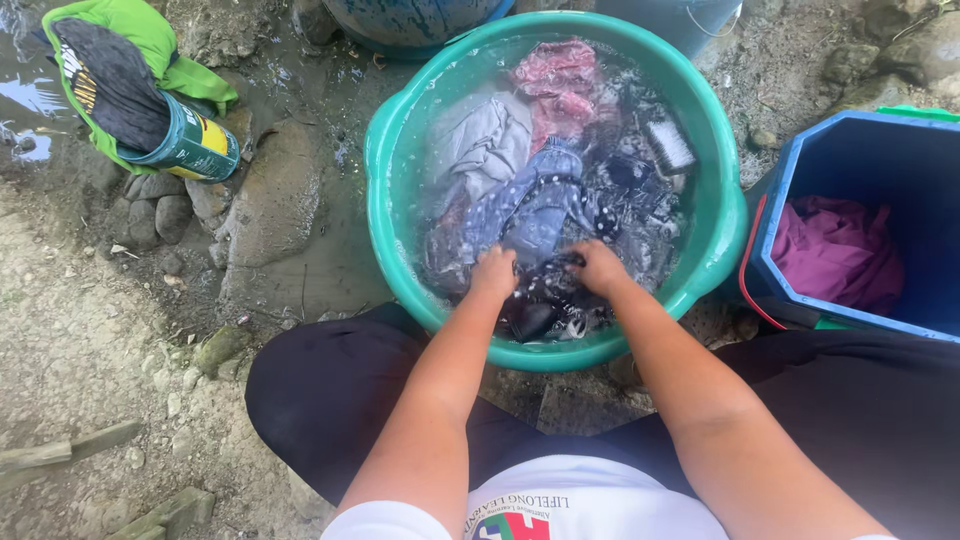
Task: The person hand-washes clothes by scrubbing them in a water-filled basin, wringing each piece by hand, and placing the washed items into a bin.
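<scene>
While both hands work at the six o'clock edge of the green plastic basin [385, 200], the left hand [493, 272] and the right hand [600, 266] each have their fingers clamped on a dark patterned garment [550, 300], bunched between them in the soapy water. Judging by the pile, the washing looks only partly done: most pieces in the basin lie soaking and untouched. A blue dotted garment [530, 205] lies at the centre, a grey cloth [480, 140] at ten o'clock, a pink cloth [560, 80] at twelve o'clock, and a scrubbing brush [668, 145] floats at two o'clock. At three o'clock of the basin, just beside it, a blue bucket [780, 200] holds one magenta cloth [835, 250], lying apart from the rest. Well away at ten o'clock, a green-and-dark garment [110, 70] lies on the muddy ground [80, 330] with a cylindrical tin [185, 145] resting on it.
</scene>
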